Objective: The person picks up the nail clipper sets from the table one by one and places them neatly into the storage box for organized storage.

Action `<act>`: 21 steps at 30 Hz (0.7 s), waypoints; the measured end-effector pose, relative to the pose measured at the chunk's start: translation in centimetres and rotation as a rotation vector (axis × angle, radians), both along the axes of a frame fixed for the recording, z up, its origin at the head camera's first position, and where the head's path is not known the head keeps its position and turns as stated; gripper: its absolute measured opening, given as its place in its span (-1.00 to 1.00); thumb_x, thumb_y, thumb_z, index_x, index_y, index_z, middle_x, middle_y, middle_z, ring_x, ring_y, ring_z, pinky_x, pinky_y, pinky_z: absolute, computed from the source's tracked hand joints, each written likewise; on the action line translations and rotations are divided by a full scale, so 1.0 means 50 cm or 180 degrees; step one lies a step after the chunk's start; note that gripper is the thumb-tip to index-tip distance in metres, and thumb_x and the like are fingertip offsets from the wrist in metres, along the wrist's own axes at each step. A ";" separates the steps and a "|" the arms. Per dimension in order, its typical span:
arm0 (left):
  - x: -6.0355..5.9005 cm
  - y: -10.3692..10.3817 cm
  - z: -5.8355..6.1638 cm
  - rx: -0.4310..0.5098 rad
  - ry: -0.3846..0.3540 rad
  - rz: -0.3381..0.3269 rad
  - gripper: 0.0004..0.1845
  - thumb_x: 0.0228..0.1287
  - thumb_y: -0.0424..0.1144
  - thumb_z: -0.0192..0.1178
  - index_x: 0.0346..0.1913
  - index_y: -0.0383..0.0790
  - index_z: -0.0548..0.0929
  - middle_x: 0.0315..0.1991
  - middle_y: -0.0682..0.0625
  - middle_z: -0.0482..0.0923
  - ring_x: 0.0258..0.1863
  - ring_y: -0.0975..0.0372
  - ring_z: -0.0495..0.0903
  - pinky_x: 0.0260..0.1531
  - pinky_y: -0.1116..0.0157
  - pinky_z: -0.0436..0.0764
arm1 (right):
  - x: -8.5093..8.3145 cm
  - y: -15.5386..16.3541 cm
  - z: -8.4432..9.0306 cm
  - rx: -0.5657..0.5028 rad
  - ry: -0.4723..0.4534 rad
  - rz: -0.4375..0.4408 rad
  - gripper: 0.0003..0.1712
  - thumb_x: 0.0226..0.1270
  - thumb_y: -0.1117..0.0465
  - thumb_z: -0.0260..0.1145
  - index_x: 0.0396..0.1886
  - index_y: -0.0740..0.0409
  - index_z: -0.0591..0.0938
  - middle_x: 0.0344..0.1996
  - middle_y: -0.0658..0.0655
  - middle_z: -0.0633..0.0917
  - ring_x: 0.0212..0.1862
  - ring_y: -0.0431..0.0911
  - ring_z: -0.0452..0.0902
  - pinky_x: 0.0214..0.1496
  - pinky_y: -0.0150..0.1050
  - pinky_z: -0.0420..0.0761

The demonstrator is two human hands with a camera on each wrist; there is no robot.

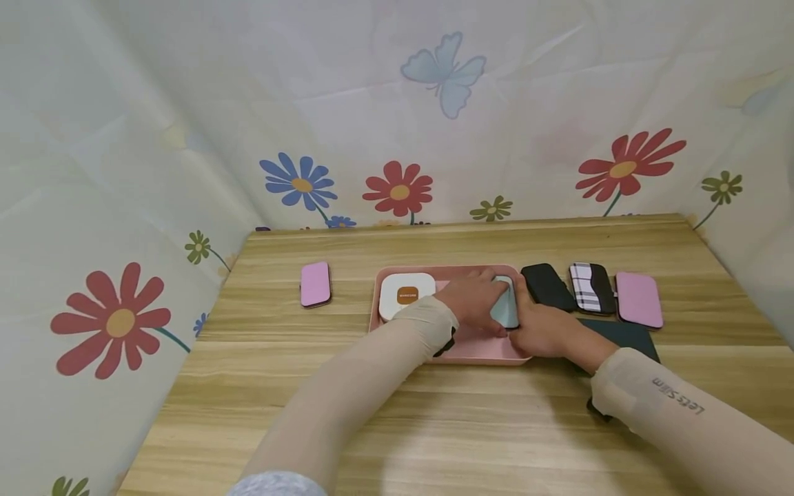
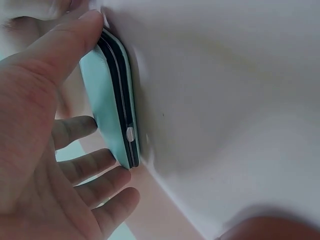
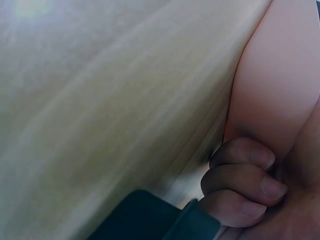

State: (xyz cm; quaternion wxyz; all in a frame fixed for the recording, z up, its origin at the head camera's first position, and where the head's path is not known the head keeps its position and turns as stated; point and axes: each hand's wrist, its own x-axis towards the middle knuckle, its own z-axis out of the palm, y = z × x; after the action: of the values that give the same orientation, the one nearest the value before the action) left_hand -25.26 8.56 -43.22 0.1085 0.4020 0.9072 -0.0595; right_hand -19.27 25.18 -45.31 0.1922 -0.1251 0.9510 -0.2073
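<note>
A mint-green clasp case (image 1: 506, 303) with a dark edge and a small metal catch stands at the right end of the pink tray (image 1: 477, 356). My left hand (image 1: 470, 297) reaches over the tray, and the left wrist view shows its thumb at one end of this case (image 2: 107, 107) and fingertips along its lower side. Against the tray's right rim is my right hand (image 1: 546, 329), one finger extended close beside the case. In the right wrist view, several of its fingers (image 3: 245, 182) are curled; I cannot tell what the thumb and forefinger grip.
In the tray's left part sits a white box (image 1: 387, 286) with a brown label. A pink case (image 1: 316, 284) lies farther left. Right of the tray are a black case (image 1: 547, 286), a checked case (image 1: 583, 286), another pink case (image 1: 639, 300) and a dark green flat piece (image 1: 623, 335).
</note>
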 end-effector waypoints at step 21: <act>-0.020 -0.057 0.031 0.0450 0.0010 0.0127 -0.17 0.21 0.39 0.20 0.50 0.22 0.28 0.31 0.07 0.38 0.17 0.21 0.41 0.08 0.22 0.54 | -0.002 -0.006 0.001 0.0053 -0.0021 -0.0028 0.23 0.26 0.13 0.14 0.50 0.35 -0.58 -0.62 0.09 0.58 -0.64 -0.07 0.44 -0.56 -0.20 0.34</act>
State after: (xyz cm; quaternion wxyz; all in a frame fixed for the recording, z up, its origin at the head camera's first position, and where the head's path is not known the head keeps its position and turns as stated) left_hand -26.28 5.69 -41.69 0.0795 0.3904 0.9172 0.0064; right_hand -19.36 24.88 -45.27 0.1956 -0.1186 0.9526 -0.2006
